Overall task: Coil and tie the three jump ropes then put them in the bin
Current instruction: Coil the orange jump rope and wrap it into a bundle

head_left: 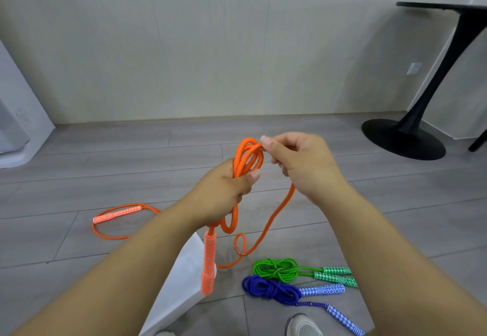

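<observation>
The orange rope (249,156) is up in the air between both hands, its loops bunched together so it can become a neat coil. The left hand (224,193) has a closed grip round the bunch of loops, which keeps them from falling apart. The right hand (300,161) pinches the top of one loop with thumb and finger, I think to wrap it over the others. One orange handle (208,264) hangs down below the left hand. The other handle (117,214) lies on the floor (105,164) with loose rope trailing to it, so there is more to wind. The green rope (279,269) and the blue rope (271,288) lie side by side on the floor, coiled and tied. A white thing (184,283) under the left arm may be the bin, but I cannot be sure.
</observation>
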A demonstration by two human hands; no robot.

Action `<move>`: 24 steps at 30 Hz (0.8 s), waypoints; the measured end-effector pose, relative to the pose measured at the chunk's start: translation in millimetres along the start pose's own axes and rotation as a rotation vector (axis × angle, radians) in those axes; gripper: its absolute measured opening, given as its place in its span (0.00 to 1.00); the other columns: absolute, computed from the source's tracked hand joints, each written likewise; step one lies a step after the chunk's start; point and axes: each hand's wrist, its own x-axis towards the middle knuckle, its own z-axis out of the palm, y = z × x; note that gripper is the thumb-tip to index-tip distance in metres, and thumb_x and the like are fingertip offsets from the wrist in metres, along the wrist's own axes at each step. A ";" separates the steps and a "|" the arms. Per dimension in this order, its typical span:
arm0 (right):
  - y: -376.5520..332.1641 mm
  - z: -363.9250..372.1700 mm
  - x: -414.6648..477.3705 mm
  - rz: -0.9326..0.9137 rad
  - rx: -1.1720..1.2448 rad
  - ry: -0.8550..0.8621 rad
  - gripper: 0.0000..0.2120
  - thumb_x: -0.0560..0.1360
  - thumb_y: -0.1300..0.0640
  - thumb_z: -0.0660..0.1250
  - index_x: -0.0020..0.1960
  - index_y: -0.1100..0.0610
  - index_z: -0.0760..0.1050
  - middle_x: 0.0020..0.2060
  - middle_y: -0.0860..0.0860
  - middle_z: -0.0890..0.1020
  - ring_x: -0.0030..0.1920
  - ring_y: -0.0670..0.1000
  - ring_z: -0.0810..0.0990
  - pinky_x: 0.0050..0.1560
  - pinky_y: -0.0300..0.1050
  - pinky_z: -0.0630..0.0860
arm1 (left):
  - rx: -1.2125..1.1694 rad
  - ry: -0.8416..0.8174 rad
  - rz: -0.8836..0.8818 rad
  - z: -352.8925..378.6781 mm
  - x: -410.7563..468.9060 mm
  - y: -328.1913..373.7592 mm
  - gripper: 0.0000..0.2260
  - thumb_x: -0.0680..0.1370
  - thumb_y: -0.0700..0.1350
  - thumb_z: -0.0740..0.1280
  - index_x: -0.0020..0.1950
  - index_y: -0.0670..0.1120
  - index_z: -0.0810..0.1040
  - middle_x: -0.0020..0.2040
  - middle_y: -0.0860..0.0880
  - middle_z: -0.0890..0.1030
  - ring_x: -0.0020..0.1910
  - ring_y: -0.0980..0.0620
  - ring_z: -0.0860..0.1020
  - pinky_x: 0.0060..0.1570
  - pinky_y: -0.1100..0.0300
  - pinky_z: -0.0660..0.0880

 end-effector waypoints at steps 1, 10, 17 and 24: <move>1.4 -3.1 0.3 -0.015 -0.013 0.001 0.07 0.72 0.53 0.70 0.38 0.55 0.79 0.26 0.44 0.73 0.23 0.39 0.69 0.30 0.32 0.66 | -0.055 -0.011 -0.018 -1.6 0.4 -0.3 0.10 0.80 0.45 0.61 0.39 0.47 0.66 0.28 0.52 0.68 0.28 0.53 0.64 0.31 0.61 0.65; 34.7 -30.5 -8.2 0.018 -0.115 -0.203 0.03 0.74 0.61 0.67 0.43 0.59 0.79 0.30 0.50 0.79 0.26 0.42 0.72 0.30 0.36 0.72 | -0.404 0.023 -0.140 -23.3 -1.6 1.7 0.10 0.81 0.46 0.59 0.39 0.46 0.68 0.26 0.53 0.63 0.23 0.57 0.62 0.25 0.65 0.60; 43.5 -36.2 -9.9 0.034 -0.190 -0.054 0.05 0.76 0.57 0.66 0.43 0.56 0.78 0.30 0.50 0.78 0.25 0.41 0.70 0.32 0.41 0.70 | -0.292 0.113 -0.073 -21.8 -1.4 -6.0 0.11 0.80 0.46 0.61 0.39 0.46 0.67 0.27 0.51 0.68 0.23 0.54 0.69 0.27 0.60 0.67; 26.4 8.0 -11.3 -0.033 -0.147 0.031 0.10 0.75 0.54 0.67 0.36 0.53 0.75 0.28 0.50 0.78 0.23 0.41 0.71 0.33 0.42 0.68 | -0.104 0.274 0.103 -2.7 6.1 -3.3 0.17 0.72 0.58 0.66 0.34 0.46 0.67 0.25 0.51 0.69 0.21 0.51 0.71 0.26 0.59 0.67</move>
